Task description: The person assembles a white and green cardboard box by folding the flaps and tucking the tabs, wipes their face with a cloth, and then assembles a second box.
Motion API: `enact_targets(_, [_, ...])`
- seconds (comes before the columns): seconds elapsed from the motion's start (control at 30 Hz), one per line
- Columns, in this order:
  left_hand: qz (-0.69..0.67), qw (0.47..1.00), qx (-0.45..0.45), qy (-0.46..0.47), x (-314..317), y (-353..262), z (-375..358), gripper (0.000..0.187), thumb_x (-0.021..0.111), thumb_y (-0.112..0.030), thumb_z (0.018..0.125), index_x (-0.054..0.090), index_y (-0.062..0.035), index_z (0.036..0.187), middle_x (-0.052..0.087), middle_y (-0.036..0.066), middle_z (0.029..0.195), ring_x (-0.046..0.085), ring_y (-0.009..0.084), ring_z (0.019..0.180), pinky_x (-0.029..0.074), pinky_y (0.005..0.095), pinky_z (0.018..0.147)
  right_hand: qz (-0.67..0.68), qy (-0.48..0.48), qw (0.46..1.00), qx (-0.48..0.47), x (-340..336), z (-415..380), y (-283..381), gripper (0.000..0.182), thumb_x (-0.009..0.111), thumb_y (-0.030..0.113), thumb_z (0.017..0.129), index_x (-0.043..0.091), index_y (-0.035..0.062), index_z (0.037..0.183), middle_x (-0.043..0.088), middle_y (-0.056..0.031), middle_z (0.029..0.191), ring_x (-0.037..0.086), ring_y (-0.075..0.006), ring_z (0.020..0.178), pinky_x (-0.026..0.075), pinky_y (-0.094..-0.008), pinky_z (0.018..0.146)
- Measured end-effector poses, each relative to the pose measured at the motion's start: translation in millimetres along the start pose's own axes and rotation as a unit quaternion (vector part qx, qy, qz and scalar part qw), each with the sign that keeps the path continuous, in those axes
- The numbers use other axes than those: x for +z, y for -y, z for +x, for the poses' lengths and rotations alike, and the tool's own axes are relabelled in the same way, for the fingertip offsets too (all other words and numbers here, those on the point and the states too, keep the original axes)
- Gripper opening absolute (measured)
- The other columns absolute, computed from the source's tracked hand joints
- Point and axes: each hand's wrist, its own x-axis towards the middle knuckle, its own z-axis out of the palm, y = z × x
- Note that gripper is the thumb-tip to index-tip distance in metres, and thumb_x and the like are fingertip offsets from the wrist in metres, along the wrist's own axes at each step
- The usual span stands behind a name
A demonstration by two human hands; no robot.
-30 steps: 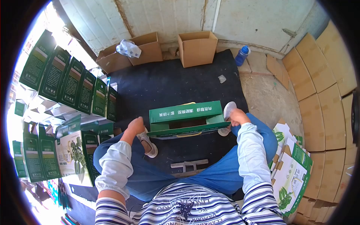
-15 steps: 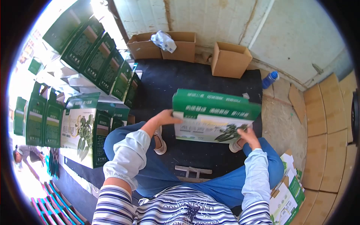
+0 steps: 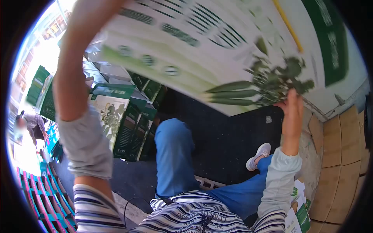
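Green-and-white printed box [image 3: 217, 50] now lifted overhead, right hand [image 3: 293, 114] fingers apparently against its face, left grip unseen.

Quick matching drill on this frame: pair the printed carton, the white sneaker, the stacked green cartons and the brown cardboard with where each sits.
Things:
1. printed carton
2. white sneaker
3. stacked green cartons
4. brown cardboard stacks

Places:
A. along the right edge of the view
B. raised overhead, right hand on its lower edge
C. on the black mat
D. on the person's left, beside the blue-trousered knee

Pairs: 1-B, 2-C, 3-D, 4-A
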Motion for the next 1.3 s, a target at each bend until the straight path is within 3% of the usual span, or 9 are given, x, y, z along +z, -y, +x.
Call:
enact_targets(0.17, [0.254, 0.958, 0.130, 0.043, -115.6, 76.6, 9.4, 0.050, 0.063, -0.046, 0.085, 0.058, -0.0017, 0.108, 0.063, 0.006, 0.089, 0.060, 0.0103, 0.075, 0.048, 0.0243, 0.068, 0.023, 0.175, 0.982, 0.073, 117.3, -30.0, 41.9, 0.042, 0.047, 0.039, 0.097, 0.057, 0.0007, 0.111, 0.062, -0.0066, 0.101, 0.061, -0.0144, 0.083, 0.052, -0.0275, 0.065])
enact_targets(0.23, [0.228, 0.945, -0.216, 0.089, -134.5, 89.5, -1.0, 0.055, 0.063, -0.050, 0.083, 0.059, -0.0035, 0.112, 0.063, 0.004, 0.089, 0.059, 0.0085, 0.077, 0.046, 0.0226, 0.070, 0.053, 0.252, 0.959, 0.117, 152.1, -46.3, 39.6, 0.042, 0.055, 0.037, 0.094, 0.055, -0.0014, 0.110, 0.063, -0.0062, 0.092, 0.059, -0.0112, 0.075, 0.049, -0.0255, 0.061])
enact_targets(0.3, [0.216, 0.931, -0.275, 0.107, -153.3, 134.5, -36.3, 0.078, 0.063, -0.058, 0.079, 0.052, 0.0037, 0.125, 0.065, 0.010, 0.095, 0.062, 0.0144, 0.082, 0.048, 0.0256, 0.074, 0.092, 0.312, 0.936, 0.138, 186.1, -70.4, 26.8, 0.045, 0.056, 0.039, 0.093, 0.055, -0.0025, 0.110, 0.063, -0.0073, 0.088, 0.059, -0.0118, 0.069, 0.049, -0.0259, 0.060])
enact_targets(0.37, [0.207, 0.902, -0.358, 0.126, -160.6, 162.0, -73.5, 0.069, 0.068, -0.054, 0.077, 0.056, 0.0030, 0.114, 0.066, 0.008, 0.089, 0.062, 0.0121, 0.069, 0.050, 0.0238, 0.063, 0.107, 0.352, 0.909, 0.198, 218.9, -94.8, 14.2, 0.045, 0.056, 0.039, 0.093, 0.055, -0.0026, 0.111, 0.063, -0.0064, 0.084, 0.059, -0.0112, 0.067, 0.049, -0.0255, 0.059])
enact_targets(0.63, [0.252, 0.878, -0.371, 0.167, -167.8, 310.5, -192.9, 0.074, 0.072, -0.045, 0.077, 0.047, 0.0033, 0.128, 0.063, 0.018, 0.108, 0.063, 0.0232, 0.094, 0.050, 0.0328, 0.083, 0.118, 0.428, 0.840, 0.313, 321.3, -139.9, -42.5, 0.050, 0.057, 0.042, 0.090, 0.054, -0.0017, 0.113, 0.063, -0.0063, 0.086, 0.062, -0.0126, 0.066, 0.051, -0.0260, 0.054])
enact_targets(0.8, [0.326, 0.877, -0.284, 0.209, -115.9, 241.1, -197.3, 0.080, 0.071, -0.051, 0.074, 0.047, 0.0003, 0.131, 0.048, 0.022, 0.133, 0.046, 0.0337, 0.123, 0.037, 0.0384, 0.103, 0.039, 0.405, 0.889, 0.208, 361.1, -151.2, -55.6, 0.065, 0.060, 0.035, 0.085, 0.040, -0.0048, 0.133, 0.065, -0.0157, 0.090, 0.064, -0.0260, 0.086, 0.048, -0.0366, 0.081])
enact_targets(0.9, [0.112, 0.928, -0.223, 0.275, -82.3, 147.8, -206.6, 0.078, 0.068, -0.051, 0.076, 0.046, -0.0025, 0.132, 0.044, 0.022, 0.136, 0.040, 0.0365, 0.128, 0.032, 0.0435, 0.106, 0.102, 0.435, 0.869, 0.212, 364.5, -149.5, -49.9, 0.064, 0.059, 0.032, 0.087, 0.038, -0.0049, 0.134, 0.066, -0.0148, 0.094, 0.065, -0.0237, 0.086, 0.049, -0.0339, 0.079])
enact_targets(0.97, [0.239, 0.898, -0.174, 0.327, -62.5, 104.0, -218.5, 0.075, 0.067, -0.046, 0.079, 0.042, -0.0041, 0.135, 0.039, 0.023, 0.140, 0.034, 0.0391, 0.131, 0.029, 0.0515, 0.106, 0.145, 0.433, 0.854, 0.249, 362.5, -151.8, -49.0, 0.061, 0.059, 0.028, 0.088, 0.037, -0.0052, 0.135, 0.065, -0.0149, 0.098, 0.064, -0.0217, 0.087, 0.049, -0.0319, 0.080])
enact_targets(1.3, [0.331, 0.881, -0.181, 0.284, -55.2, 160.2, -241.6, 0.067, 0.063, -0.029, 0.083, 0.034, -0.0159, 0.142, 0.035, 0.021, 0.143, 0.033, 0.0408, 0.132, 0.030, 0.0550, 0.104, 0.187, 0.456, 0.806, 0.328, 201.9, -168.0, -62.3, 0.044, 0.052, 0.020, 0.095, 0.044, -0.0041, 0.131, 0.062, -0.0119, 0.110, 0.062, -0.0169, 0.096, 0.049, -0.0277, 0.082])
